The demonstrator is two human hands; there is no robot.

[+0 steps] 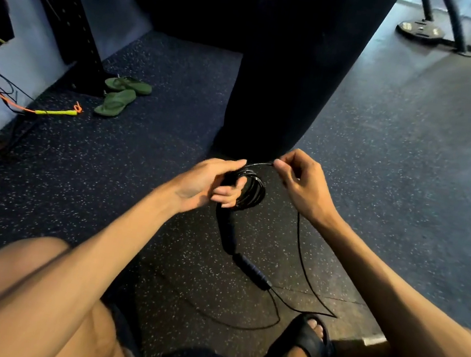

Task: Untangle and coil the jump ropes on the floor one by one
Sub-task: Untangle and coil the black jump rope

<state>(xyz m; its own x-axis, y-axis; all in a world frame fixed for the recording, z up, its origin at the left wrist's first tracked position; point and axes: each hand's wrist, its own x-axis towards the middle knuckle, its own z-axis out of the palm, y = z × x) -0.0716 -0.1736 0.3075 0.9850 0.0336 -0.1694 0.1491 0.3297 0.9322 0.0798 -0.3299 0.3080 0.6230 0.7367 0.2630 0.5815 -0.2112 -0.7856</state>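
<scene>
My left hand (212, 182) grips a small coil of thin black jump rope (253, 192), its fingers curled through the loops. One black handle (227, 232) hangs down from that hand. My right hand (298, 182) pinches the free cord just right of the coil. From there the cord (303, 266) drops to the floor, bends near my sandalled foot and loops back to the second handle (253, 273), which lies on the floor. Another jump rope with a yellow and orange handle (53, 112) lies on the floor at the left.
A tall black punching bag (290, 79) stands right behind my hands. Green flip-flops (120, 97) lie beside a black rack post (69, 13) at the left. A weight plate and stand base (421, 30) sit far right. My knee (28, 269) and foot (307, 341) are low in view.
</scene>
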